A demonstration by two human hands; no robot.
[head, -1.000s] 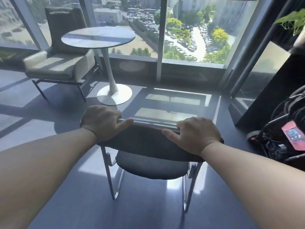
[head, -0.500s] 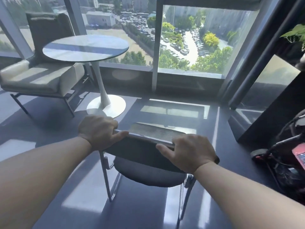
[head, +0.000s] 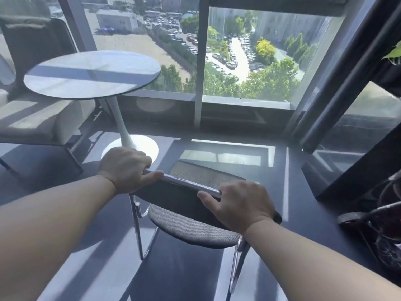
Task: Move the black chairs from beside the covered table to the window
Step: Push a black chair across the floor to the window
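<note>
The left hand and right hand each grip the black chair by its top rail, near the window.

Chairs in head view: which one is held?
The black mesh chair with the chrome frame: left hand and right hand both hold its top rail. The cream-cushioned armchair beside the round table is untouched.

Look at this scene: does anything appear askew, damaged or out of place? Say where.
Only the black chair: gripped at its top rail by the left hand and right hand, it is askew to the window. Nothing looks spilled or damaged.
</note>
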